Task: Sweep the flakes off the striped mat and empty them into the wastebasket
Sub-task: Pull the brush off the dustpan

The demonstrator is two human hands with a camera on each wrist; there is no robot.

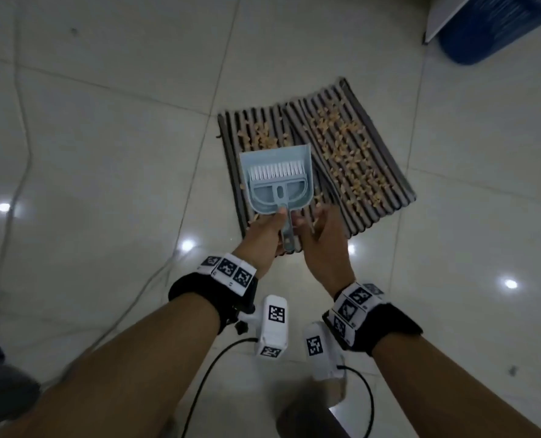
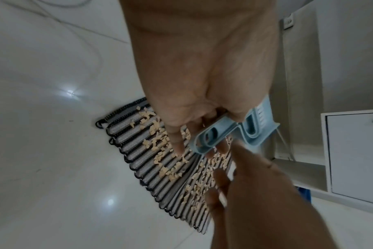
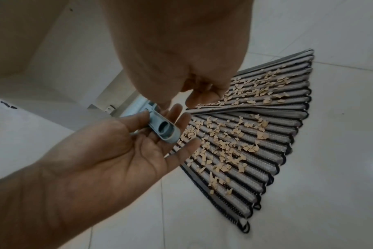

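Hands are seen nearest, raised over the near edge of the striped mat (image 1: 319, 159). The stacked handles of a pale blue dustpan (image 1: 275, 181), with a small brush (image 1: 277, 172) nested inside it, are gripped by the left hand (image 1: 264, 238), thumb on top and fingers curled beneath. The right hand (image 1: 321, 245) is held just beside those handles, fingers relaxed and spread, holding nothing; in the right wrist view its fingertips (image 3: 177, 109) are touching or nearly touching the handle end. The long axis of the nested set runs straight away from the person, handle end toward the wrists, pan lip and bristles pointing out over the mat. Separation of brush from pan is judged to be the step in hand, and the right hand is the nearer free one for it. Beyond, tan flakes (image 1: 348, 147) are scattered across both overlapping halves of the mat, none yet swept. Farthest off, a blue wastebasket (image 1: 496, 30) stands at the upper right, well apart from the mat.
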